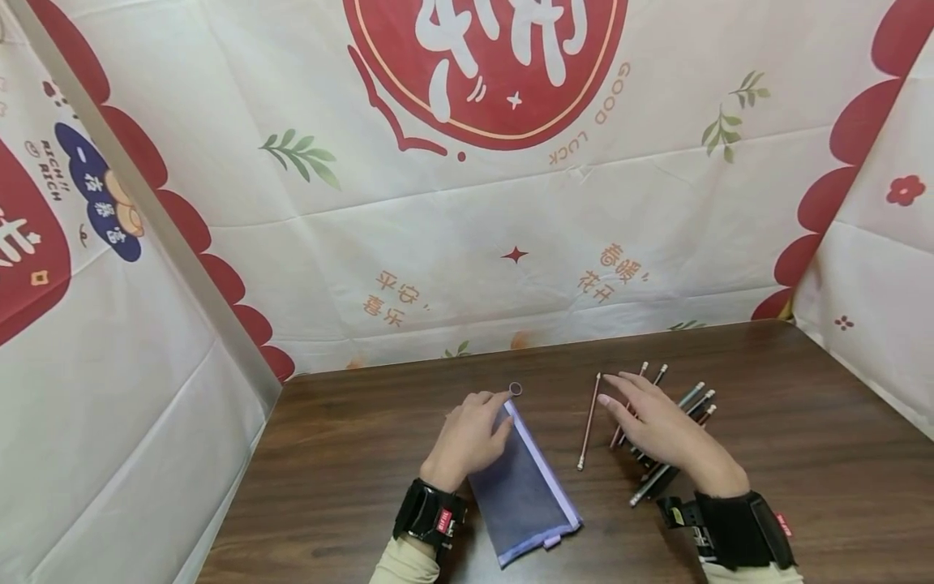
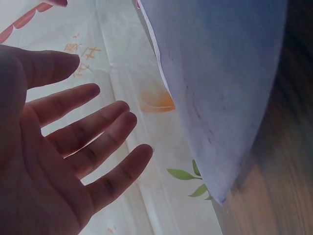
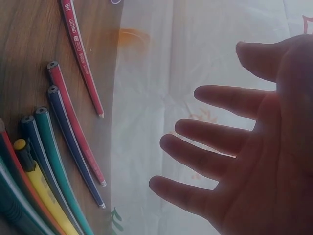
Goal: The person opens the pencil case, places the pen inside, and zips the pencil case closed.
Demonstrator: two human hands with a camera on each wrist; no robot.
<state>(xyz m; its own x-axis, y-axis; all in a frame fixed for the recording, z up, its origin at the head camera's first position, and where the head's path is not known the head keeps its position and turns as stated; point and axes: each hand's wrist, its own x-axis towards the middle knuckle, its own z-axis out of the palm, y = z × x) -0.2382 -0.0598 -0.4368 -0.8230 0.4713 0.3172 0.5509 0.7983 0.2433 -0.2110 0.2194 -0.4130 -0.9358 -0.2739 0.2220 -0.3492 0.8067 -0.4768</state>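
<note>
A bluish-purple mesh zip pouch [image 1: 521, 495] lies on the table, with a small ring [image 1: 516, 389] at its far end. My left hand [image 1: 467, 434] is over the pouch's upper left side, fingers pointing away; its fingers [image 2: 93, 139] are spread and straight in the left wrist view, with the pouch beside them. To the right, my right hand [image 1: 667, 426] hovers over a loose bunch of pencils [image 1: 642, 491], partly covering them. Its fingers [image 3: 200, 154] are extended and hold nothing. One red pencil [image 1: 589, 422] lies apart, between the pouch and the right hand.
Within the bunch, the right wrist view shows a yellow pen [image 3: 49, 200], a green pencil [image 3: 61, 166] and a dark blue one [image 3: 73, 142]. Beneath everything is a brown wooden table [image 1: 328, 470]. A printed white cloth [image 1: 467, 227] hangs behind it and at both sides.
</note>
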